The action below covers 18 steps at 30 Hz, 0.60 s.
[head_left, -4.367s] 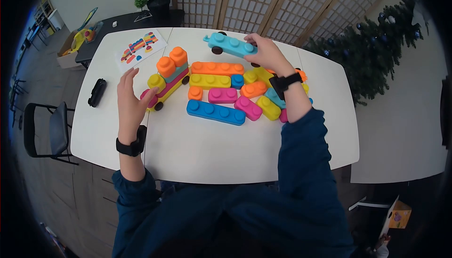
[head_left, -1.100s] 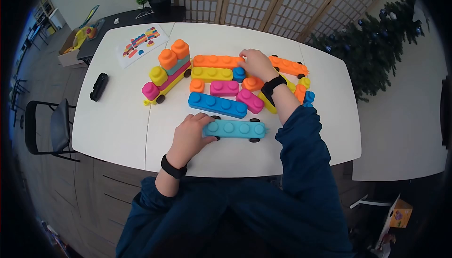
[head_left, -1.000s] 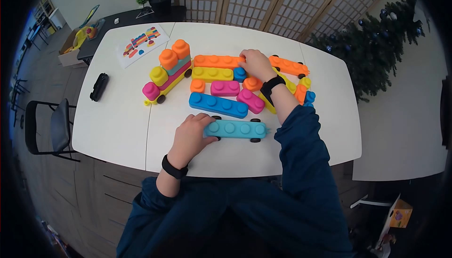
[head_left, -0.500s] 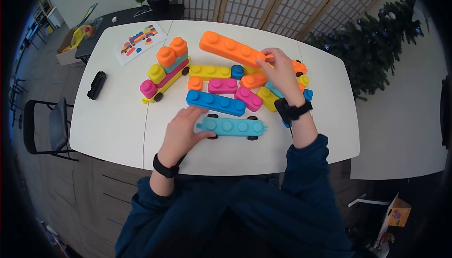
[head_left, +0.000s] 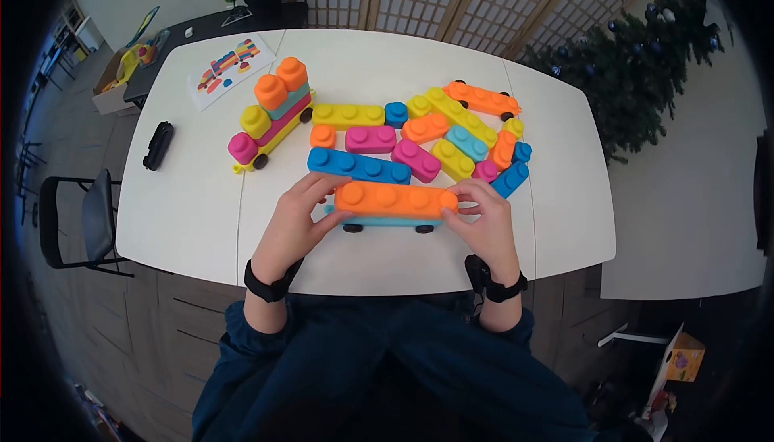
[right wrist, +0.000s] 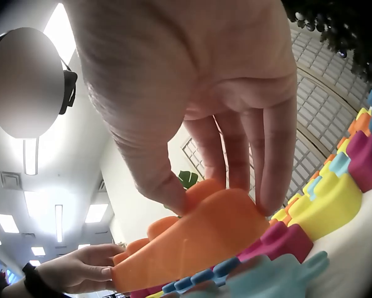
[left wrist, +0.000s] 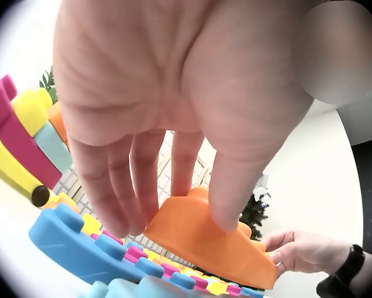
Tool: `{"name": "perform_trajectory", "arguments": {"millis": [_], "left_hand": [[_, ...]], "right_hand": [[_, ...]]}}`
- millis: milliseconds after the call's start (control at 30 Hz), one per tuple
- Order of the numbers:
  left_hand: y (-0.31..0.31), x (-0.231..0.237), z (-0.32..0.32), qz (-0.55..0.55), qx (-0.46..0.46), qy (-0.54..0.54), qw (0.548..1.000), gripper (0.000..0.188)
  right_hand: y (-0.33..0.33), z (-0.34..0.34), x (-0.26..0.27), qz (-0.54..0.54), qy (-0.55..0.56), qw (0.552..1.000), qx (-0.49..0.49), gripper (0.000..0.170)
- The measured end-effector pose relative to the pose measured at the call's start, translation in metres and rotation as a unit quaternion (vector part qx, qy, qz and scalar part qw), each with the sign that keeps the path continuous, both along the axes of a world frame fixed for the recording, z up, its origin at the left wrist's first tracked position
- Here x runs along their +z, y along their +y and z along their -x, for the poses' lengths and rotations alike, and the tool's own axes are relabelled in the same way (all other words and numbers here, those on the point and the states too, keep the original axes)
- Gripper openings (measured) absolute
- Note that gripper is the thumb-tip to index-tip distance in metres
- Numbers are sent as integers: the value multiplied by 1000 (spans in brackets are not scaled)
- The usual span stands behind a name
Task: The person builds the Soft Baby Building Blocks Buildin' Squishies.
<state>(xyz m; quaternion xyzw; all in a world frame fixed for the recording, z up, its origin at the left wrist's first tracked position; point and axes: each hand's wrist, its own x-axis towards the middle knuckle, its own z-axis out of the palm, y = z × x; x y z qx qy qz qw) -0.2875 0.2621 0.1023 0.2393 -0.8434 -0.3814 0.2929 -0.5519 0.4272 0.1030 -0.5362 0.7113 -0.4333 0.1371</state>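
Note:
A long orange four-stud block (head_left: 395,198) is held level between both hands, close over the light-blue wheeled base (head_left: 379,221). My left hand (head_left: 292,220) pinches its left end between thumb and fingers. At the right end, my right hand (head_left: 487,224) grips it the same way. In the left wrist view the orange block (left wrist: 214,239) tilts across the frame above the light-blue base (left wrist: 148,290). The right wrist view shows thumb and fingertips on the orange block's end (right wrist: 226,217), with the base's studs (right wrist: 266,282) below it. The base's black wheels (head_left: 352,228) stand on the table.
A long blue block (head_left: 359,166) lies just behind the base, with several coloured blocks beyond. Back left stands a wheeled yellow-and-pink stack (head_left: 274,116). An orange wheeled base (head_left: 484,100) sits back right. A printed picture sheet (head_left: 231,71) and black case (head_left: 159,145) lie left.
My right hand has taken the long orange block from the back row and brought it forward over the light-blue base. My left hand has left the base's end and now holds the block too.

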Motion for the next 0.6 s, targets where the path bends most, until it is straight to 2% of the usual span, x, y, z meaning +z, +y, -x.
{"name": "perform_trajectory", "arguments": {"millis": [67, 600], "left_hand": [[1, -3, -1, 8, -8, -33, 999, 46], [0, -19, -1, -23, -13, -66, 997, 42]], "right_hand": [[1, 0, -8, 1, -6, 1000, 0, 31], [1, 0, -25, -22, -42, 999, 27, 31]]}}
